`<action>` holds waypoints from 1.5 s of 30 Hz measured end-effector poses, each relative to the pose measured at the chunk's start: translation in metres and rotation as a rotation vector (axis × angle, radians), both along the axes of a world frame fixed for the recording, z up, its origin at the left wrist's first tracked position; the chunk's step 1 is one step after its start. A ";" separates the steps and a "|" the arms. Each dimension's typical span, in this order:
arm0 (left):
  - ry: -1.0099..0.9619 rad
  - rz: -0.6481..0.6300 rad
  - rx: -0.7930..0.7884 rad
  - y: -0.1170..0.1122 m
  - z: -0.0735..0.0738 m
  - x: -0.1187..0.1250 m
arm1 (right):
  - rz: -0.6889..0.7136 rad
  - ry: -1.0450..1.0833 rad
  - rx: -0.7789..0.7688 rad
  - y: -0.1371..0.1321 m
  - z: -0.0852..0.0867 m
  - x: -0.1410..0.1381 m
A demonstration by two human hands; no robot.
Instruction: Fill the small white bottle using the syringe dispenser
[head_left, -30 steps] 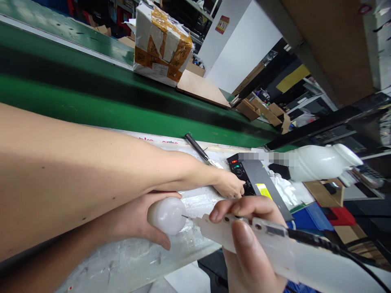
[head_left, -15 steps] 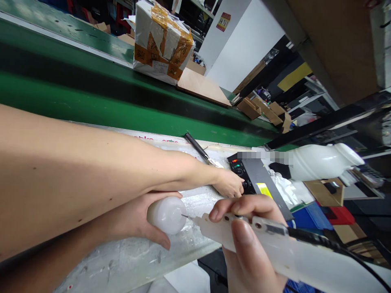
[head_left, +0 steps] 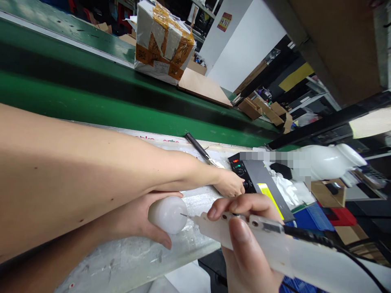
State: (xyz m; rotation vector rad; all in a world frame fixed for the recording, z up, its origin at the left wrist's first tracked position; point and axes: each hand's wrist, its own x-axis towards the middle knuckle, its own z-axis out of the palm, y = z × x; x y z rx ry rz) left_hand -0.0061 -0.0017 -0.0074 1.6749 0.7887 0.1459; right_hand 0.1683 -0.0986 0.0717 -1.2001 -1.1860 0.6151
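Observation:
My left hand (head_left: 143, 217) is curled around a smooth, white, round-ended object (head_left: 171, 215), its thumb below and a finger along the top. In my right hand (head_left: 247, 236) is a white dispensing pen (head_left: 210, 228) with a thin needle tip and a black cable at its rear. The needle's tip lies over the round face of the white object; whether it touches cannot be made out. My right thumb presses near a dark button on the pen. Another person's forearm (head_left: 128, 167) crosses above my left arm, and that hand (head_left: 230, 182) is at a knob on a black control box (head_left: 259, 173).
A black-handled tool (head_left: 197, 145) lies behind the other person's hand. Beyond the plastic-covered work surface (head_left: 128, 260) runs a green conveyor belt (head_left: 91, 106) with a taped carton (head_left: 163, 44) and a board (head_left: 203, 87). At right are a white jar (head_left: 330, 162) and blue bin (head_left: 314, 217).
The needle tip has shifted slightly left across the white object's face. The other person's hand stays at the knob, and my left hand keeps its hold.

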 end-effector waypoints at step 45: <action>-0.138 -0.038 0.098 -0.002 0.003 -0.001 | 0.097 -0.025 0.032 0.000 -0.010 0.002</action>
